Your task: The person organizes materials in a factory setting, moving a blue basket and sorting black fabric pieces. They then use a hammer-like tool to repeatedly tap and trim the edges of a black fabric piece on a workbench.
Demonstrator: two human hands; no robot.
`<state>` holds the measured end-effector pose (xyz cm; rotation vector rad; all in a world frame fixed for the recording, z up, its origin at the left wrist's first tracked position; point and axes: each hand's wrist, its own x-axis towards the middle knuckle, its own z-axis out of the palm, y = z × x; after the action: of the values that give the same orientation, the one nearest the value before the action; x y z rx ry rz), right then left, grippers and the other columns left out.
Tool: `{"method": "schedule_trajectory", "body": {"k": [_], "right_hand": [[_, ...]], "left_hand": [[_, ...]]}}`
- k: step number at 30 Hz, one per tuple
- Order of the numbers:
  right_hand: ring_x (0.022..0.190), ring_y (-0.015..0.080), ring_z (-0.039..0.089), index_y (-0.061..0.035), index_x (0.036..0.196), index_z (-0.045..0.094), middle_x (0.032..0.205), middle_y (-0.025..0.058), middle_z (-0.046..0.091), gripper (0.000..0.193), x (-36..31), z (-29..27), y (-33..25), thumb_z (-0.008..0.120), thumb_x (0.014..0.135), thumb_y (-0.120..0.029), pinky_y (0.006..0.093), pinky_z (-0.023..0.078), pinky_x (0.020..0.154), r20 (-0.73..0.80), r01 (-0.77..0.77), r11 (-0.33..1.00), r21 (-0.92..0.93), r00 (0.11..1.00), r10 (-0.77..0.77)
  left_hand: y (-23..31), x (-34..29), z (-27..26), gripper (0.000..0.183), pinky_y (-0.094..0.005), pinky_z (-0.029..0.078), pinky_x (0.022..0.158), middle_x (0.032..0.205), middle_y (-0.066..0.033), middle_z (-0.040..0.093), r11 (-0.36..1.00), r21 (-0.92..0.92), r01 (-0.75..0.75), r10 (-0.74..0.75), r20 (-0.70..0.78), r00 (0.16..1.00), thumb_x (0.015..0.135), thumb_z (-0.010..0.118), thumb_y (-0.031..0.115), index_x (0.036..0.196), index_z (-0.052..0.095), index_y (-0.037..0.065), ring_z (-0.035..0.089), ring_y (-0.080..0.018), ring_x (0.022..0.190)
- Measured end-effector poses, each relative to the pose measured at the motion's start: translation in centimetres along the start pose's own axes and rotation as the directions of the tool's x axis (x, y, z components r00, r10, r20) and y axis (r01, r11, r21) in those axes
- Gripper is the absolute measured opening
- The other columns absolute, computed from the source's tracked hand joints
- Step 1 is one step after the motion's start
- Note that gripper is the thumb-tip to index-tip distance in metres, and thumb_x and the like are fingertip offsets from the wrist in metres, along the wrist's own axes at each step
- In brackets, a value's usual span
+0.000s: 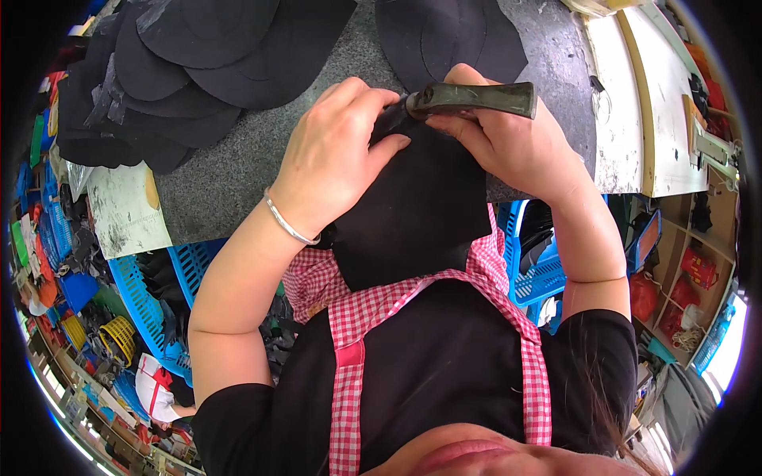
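Observation:
A hammer (484, 98) with a dark, worn metal head is in my right hand (520, 147), its head lying crosswise over the fingers. The handle is mostly hidden behind the hand. Beneath the hammer, a black flat piece of sheet material (421, 206) hangs over the table's near edge toward my lap. My left hand (337, 147) grips the far edge of this piece between thumb and fingers, right beside the hammer's left end. The fold at that edge is partly covered by my fingers.
Overlapping black cut pieces (214, 75) are heaped on the grey stone-like tabletop (214, 194) at the far left. More black pieces (448, 36) lie beyond my hands. Blue plastic baskets (147, 297) stand below the table edge. A white board (615, 103) is at the right.

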<state>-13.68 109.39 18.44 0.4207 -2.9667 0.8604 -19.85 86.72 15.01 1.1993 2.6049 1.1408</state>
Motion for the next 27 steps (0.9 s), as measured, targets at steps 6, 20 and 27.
{"method": "schedule_trajectory", "body": {"k": [6, 20, 27], "right_hand": [[0.075, 0.0400, 0.065, -0.0058, 0.106, 0.067, 0.084, 0.0146, 0.065, 0.018, 0.5, -0.1, 0.0, 0.075, 0.097, -0.020, 0.0446, 0.051, 0.064, 0.038, -0.010, 0.997, -0.076, 0.999, 0.013], [0.073, 0.0344, 0.065, -0.0025, 0.104, 0.068, 0.087, 0.0125, 0.064, 0.016, 1.9, -0.4, -0.7, 0.073, 0.097, -0.015, 0.0417, 0.051, 0.064, 0.077, -0.004, 0.982, -0.190, 0.997, 0.019], [0.070, 0.0412, 0.070, -0.0066, 0.106, 0.057, 0.071, 0.0180, 0.067, 0.027, 2.0, 0.0, -0.4, 0.071, 0.099, -0.029, 0.0499, 0.056, 0.058, 0.023, 0.092, 0.987, -0.130, 0.996, -0.089]], "left_hand": [[-1.5, -0.7, 1.1, 0.025, -0.0339, 0.056, 0.074, 0.092, -0.0098, 0.067, 0.994, -0.046, -0.102, 0.094, -0.152, 0.984, 0.084, 0.079, -0.001, 0.109, 0.076, 0.001, 0.069, -0.0261, 0.083], [-0.6, -0.6, 0.4, 0.021, -0.0366, 0.056, 0.073, 0.091, -0.0056, 0.066, 0.953, 0.234, -0.193, 0.215, -0.070, 0.974, 0.083, 0.075, 0.001, 0.103, 0.077, 0.003, 0.067, -0.0247, 0.084], [-1.3, -1.1, -0.5, 0.014, -0.0378, 0.056, 0.075, 0.092, -0.0080, 0.070, 0.981, 0.113, -0.159, 0.167, -0.067, 0.984, 0.082, 0.077, 0.002, 0.096, 0.076, 0.004, 0.070, -0.0288, 0.085]]}}
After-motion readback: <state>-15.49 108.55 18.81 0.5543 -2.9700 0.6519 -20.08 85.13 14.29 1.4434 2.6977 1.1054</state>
